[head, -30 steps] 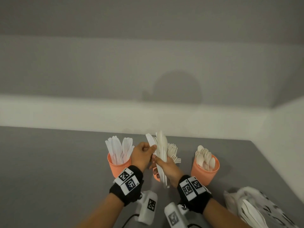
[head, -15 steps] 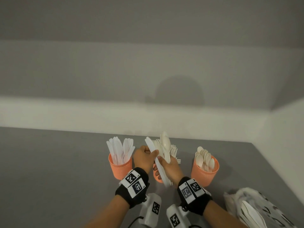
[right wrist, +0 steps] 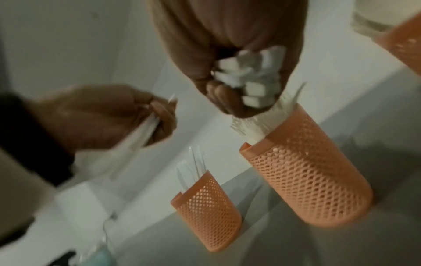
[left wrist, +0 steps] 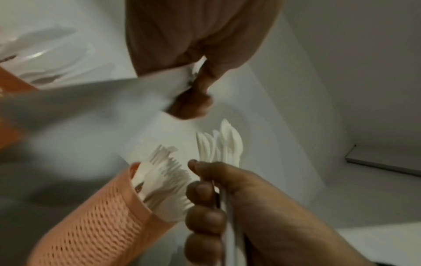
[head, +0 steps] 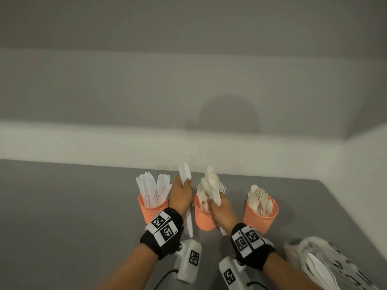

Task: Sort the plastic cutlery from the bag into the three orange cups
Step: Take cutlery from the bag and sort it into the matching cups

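Three orange mesh cups stand in a row: the left cup [head: 154,209] holds knives, the middle cup [head: 204,218] forks, the right cup [head: 260,216] spoons. My left hand [head: 184,186] grips a few white knives [head: 185,173], upright, between the left and middle cups. My right hand [head: 216,204] grips a bunch of spoons [head: 212,183] just over the middle cup. In the right wrist view the handle ends [right wrist: 248,81] stick out of my right fist above the fork cup [right wrist: 314,180]. The left wrist view is blurred around the knives.
The printed plastic bag [head: 326,266] lies at the lower right of the grey table [head: 62,216] with more white cutlery in it. A pale wall ledge runs behind the cups. The table's right edge is close to the spoon cup.
The left hand has pulled the knives out of the bundle and moved left, apart from the right hand. The right hand keeps the spoons over the middle cup.
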The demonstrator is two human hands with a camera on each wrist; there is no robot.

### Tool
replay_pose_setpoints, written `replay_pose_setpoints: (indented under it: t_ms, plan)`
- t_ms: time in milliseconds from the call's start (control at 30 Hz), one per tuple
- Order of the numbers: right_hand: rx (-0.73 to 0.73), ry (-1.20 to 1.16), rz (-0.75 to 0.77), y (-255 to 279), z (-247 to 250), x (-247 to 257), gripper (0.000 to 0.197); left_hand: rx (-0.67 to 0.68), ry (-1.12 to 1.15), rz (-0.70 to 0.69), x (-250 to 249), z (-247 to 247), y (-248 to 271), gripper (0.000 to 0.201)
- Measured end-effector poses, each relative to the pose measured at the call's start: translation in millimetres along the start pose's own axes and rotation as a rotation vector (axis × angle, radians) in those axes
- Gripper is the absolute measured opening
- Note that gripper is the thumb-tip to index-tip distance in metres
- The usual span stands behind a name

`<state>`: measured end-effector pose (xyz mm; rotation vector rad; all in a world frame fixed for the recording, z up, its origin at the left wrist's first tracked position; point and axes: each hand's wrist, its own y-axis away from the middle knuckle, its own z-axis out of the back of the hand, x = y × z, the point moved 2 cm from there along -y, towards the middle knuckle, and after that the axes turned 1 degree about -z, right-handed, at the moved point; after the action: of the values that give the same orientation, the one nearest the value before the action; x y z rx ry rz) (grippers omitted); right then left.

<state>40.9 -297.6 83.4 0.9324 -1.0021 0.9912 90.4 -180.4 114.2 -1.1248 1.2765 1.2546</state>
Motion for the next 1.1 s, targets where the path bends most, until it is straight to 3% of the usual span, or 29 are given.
replay_pose_setpoints:
  t_ms: [67, 133, 200, 367, 533, 667, 800, 900, 1000, 1100]
  plan:
    - [-0.086, 0.142, 0.073, 3, -3, 3, 0.028, 0.080, 0.042, 0.032, 0, -9, 8, 0.018]
    - [-0.128, 0.279, 0.137, 12, -7, 7, 0.028, 0.108, 0.077, 0.067, 2, -17, 12, 0.044]
    - [-0.133, 0.415, 0.200, 18, -11, 10, 0.033, 0.045, 0.102, 0.118, 7, -22, 10, 0.060]
    - [-0.047, 0.652, 0.246, 24, -18, 8, 0.044, -0.012, 0.130, 0.129, 10, -17, 2, 0.028]
    - [0.037, 0.337, 0.221, 24, -11, 6, 0.036, 0.134, 0.080, 0.079, 3, -15, 3, 0.014]
    - [0.409, -0.110, -0.062, 23, 1, 10, 0.012, 0.328, 0.060, 0.031, -8, -10, 5, 0.013]
    - [0.564, -0.387, -0.232, 29, 3, 16, 0.015, 0.452, 0.115, 0.020, -15, -14, 9, 0.015]
    - [0.517, -0.412, -0.228, 28, -2, 15, 0.007, 0.424, 0.109, 0.058, -19, -17, 10, 0.018]
    - [0.419, -0.381, -0.187, 23, -1, 11, 0.002, 0.271, 0.044, 0.116, -16, -13, 0, 0.044]
    - [0.316, -0.392, -0.150, 18, 1, 7, 0.015, 0.101, 0.020, 0.115, -10, -7, -5, 0.045]
